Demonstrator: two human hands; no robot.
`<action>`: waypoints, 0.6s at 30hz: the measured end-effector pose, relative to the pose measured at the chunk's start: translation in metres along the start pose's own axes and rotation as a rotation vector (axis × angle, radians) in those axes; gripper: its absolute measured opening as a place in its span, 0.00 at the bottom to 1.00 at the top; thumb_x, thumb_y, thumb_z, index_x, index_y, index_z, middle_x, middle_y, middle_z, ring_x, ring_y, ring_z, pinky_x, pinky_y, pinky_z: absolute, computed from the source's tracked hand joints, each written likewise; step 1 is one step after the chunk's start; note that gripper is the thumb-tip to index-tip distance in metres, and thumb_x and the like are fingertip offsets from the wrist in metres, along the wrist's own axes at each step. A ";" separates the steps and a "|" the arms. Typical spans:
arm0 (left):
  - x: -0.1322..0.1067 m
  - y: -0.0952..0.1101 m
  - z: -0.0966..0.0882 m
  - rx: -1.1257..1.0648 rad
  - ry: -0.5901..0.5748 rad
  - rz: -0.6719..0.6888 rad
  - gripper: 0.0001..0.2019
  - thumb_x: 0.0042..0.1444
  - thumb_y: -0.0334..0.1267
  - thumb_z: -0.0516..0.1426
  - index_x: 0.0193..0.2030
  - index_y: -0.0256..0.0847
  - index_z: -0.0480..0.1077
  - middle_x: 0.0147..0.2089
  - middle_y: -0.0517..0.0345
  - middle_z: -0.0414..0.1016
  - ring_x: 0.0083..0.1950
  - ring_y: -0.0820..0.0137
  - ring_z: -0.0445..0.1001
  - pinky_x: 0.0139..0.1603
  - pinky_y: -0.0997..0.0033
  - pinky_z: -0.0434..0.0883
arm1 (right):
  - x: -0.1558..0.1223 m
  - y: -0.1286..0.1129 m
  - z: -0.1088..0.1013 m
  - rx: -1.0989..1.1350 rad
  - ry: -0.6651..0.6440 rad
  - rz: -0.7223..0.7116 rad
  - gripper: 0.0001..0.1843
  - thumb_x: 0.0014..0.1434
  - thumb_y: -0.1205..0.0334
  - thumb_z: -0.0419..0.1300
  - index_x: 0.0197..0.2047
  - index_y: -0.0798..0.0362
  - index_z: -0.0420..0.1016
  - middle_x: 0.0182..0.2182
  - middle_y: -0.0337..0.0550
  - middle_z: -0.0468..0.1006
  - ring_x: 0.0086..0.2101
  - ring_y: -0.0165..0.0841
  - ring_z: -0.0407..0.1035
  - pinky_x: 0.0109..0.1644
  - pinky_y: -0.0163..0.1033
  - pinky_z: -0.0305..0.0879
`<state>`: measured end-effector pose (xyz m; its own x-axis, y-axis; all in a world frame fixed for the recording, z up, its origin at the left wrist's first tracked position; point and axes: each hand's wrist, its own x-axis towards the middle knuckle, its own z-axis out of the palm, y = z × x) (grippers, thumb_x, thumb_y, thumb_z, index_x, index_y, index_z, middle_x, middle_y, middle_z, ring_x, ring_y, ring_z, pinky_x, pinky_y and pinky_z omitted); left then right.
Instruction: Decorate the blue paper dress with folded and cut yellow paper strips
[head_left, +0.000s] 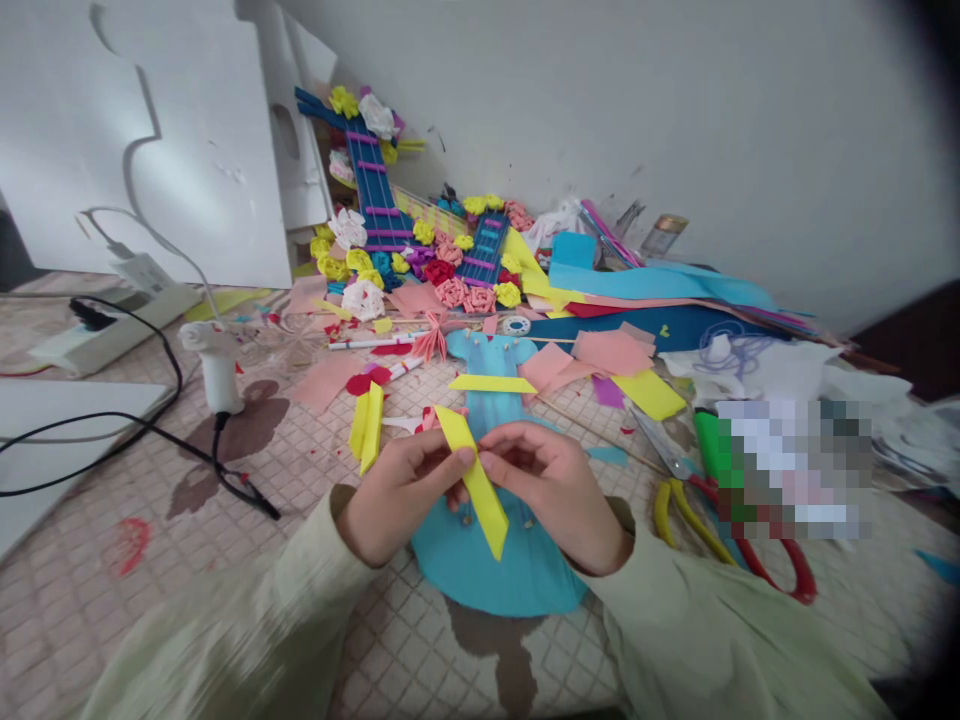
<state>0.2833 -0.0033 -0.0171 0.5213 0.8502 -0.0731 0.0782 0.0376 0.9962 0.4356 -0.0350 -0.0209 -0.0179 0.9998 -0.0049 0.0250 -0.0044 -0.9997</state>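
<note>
Between my two hands is a folded yellow paper strip [486, 500] with slanted ends. My left hand [409, 485] pinches its left edge with thumb and fingers. From the other side, the thumb and curled fingers of my right hand [551, 485] press on the strip. Beneath both hands lies a light blue, guitar-shaped paper craft [495, 575], with thin strings along its neck. A second yellow strip [491, 384] rests across that neck. More folded yellow strips [366, 425] lie to the left of my left hand.
Scissors with yellow handles [694, 525] and red-handled scissors [799, 570] lie at right. A white glue gun [219, 370] stands at left beside black cables and a power strip [112, 330]. Behind are blue guitar crafts [379, 200] with paper flowers, plus pink paper scraps [615, 350].
</note>
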 end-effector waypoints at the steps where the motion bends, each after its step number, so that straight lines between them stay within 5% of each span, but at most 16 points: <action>1: 0.000 0.000 0.000 0.003 0.003 0.008 0.09 0.51 0.40 0.53 0.27 0.35 0.66 0.19 0.63 0.66 0.20 0.78 0.65 0.21 0.79 0.64 | 0.000 0.000 0.000 -0.001 0.000 -0.004 0.07 0.47 0.60 0.62 0.31 0.53 0.72 0.24 0.37 0.73 0.26 0.28 0.68 0.31 0.35 0.66; 8: 0.000 0.000 0.001 -0.060 0.132 0.084 0.08 0.50 0.38 0.54 0.27 0.35 0.68 0.18 0.63 0.66 0.19 0.78 0.65 0.20 0.79 0.65 | -0.004 -0.006 0.003 -0.029 -0.012 -0.061 0.10 0.51 0.58 0.60 0.37 0.52 0.72 0.27 0.38 0.74 0.27 0.28 0.68 0.29 0.34 0.66; 18: 0.002 -0.003 0.002 -0.340 0.247 0.074 0.08 0.45 0.38 0.59 0.26 0.35 0.69 0.21 0.61 0.71 0.22 0.76 0.70 0.23 0.77 0.70 | -0.009 0.000 0.007 -0.352 0.020 -0.390 0.16 0.52 0.66 0.59 0.46 0.51 0.72 0.36 0.41 0.77 0.35 0.31 0.70 0.39 0.37 0.67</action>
<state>0.2860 -0.0025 -0.0203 0.2924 0.9559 -0.0282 -0.2584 0.1073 0.9601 0.4285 -0.0441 -0.0207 -0.0736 0.9263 0.3696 0.3550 0.3707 -0.8582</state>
